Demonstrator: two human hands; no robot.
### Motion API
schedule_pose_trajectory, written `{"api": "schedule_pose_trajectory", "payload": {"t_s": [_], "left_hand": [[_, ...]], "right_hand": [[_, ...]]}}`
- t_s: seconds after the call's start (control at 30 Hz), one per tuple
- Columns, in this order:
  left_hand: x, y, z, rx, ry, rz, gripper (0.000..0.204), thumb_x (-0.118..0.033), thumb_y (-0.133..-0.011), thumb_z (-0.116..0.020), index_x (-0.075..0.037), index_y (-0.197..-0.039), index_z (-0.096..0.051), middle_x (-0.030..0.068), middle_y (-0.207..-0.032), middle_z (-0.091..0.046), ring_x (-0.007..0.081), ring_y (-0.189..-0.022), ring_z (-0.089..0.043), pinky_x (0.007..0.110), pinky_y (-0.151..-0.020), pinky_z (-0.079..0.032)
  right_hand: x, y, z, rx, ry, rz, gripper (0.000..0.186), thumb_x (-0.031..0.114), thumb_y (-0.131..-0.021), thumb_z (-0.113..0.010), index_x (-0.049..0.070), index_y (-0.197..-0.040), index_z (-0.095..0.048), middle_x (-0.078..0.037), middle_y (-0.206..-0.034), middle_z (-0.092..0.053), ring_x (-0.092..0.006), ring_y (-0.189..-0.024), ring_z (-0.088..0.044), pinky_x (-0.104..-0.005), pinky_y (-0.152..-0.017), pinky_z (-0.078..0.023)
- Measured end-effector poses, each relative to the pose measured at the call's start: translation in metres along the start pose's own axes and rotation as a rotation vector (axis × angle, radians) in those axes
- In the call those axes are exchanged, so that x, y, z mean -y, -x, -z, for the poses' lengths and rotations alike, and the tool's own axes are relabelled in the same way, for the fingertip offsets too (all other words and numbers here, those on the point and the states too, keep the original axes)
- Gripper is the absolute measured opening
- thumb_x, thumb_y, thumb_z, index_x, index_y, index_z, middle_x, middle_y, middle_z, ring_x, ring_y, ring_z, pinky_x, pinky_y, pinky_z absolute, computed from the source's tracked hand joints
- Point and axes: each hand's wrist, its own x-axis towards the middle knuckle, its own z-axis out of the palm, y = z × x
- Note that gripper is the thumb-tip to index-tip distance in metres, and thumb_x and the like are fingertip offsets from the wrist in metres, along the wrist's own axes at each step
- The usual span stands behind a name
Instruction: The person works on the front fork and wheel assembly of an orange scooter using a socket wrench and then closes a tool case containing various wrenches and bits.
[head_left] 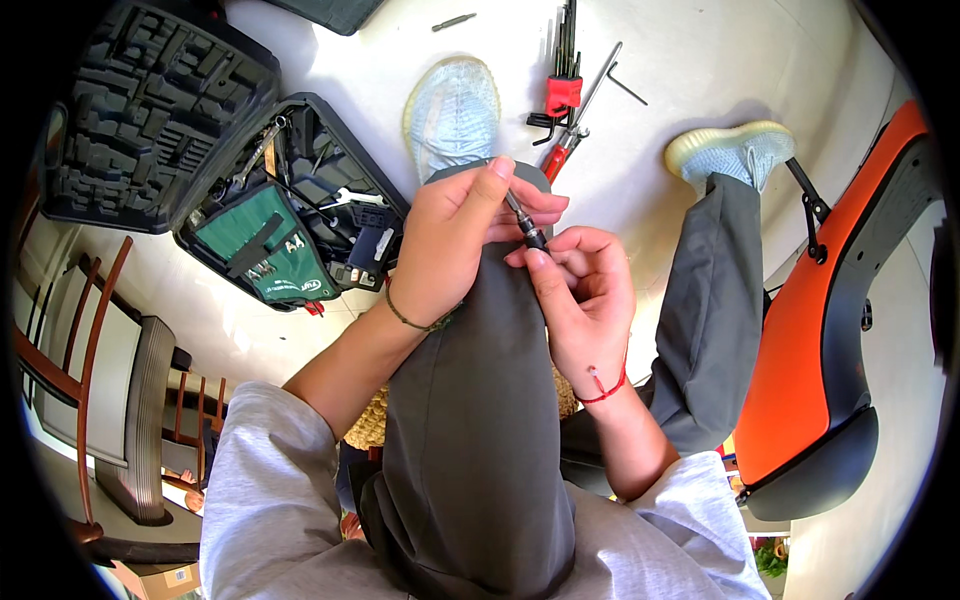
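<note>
Pale floor (620, 165) lies beneath; left hand (447, 228) pinches a metal shaft (518, 208), right hand (583, 290) grips its black collar (536, 241), probably over the knee (495, 290) for steadiness

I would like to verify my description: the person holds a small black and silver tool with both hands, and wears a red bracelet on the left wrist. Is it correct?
Not entirely. The head view shows the red bracelet on the wrist of the right hand, not the left. The person does hold the small black and silver tool with both hands.
</note>
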Motion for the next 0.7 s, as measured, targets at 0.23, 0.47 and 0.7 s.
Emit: {"api": "schedule_pose_trajectory", "payload": {"t_s": [0.23,0.47,0.7], "left_hand": [[0.000,0.005,0.007,0.013,-0.033,0.047,0.046,-0.037,-0.101,-0.039,0.003,-0.091,-0.058,0.0238,-0.100,-0.067,0.0221,-0.087,-0.067,0.031,-0.078,-0.054],[0.013,0.004,0.031,-0.022,0.123,0.183,0.041,-0.035,-0.101,-0.041,0.001,-0.095,-0.059,0.0120,-0.086,-0.066,0.0146,-0.077,-0.065,0.026,-0.072,-0.052],[0.023,0.001,0.052,-0.094,0.185,0.248,0.039,-0.037,-0.101,-0.042,-0.002,-0.098,-0.059,0.0076,-0.089,-0.067,0.0129,-0.078,-0.064,0.026,-0.072,-0.051]], "right_hand": [[-0.009,0.002,-0.010,-0.102,0.549,0.294,0.015,0.000,-0.085,-0.065,0.002,-0.095,-0.054,-0.012,-0.082,-0.067,-0.0200,-0.069,-0.069,-0.0281,-0.059,-0.052],[-0.017,-0.010,-0.023,-0.011,0.139,0.122,0.014,0.000,-0.085,-0.062,0.003,-0.095,-0.053,-0.016,-0.084,-0.066,-0.0280,-0.066,-0.066,-0.0328,-0.056,-0.051],[-0.006,-0.025,-0.038,0.065,0.725,0.111,0.021,0.008,-0.086,-0.060,0.004,-0.104,-0.049,-0.020,-0.079,-0.064,-0.0399,-0.071,-0.063,-0.0463,-0.061,-0.050]]}}
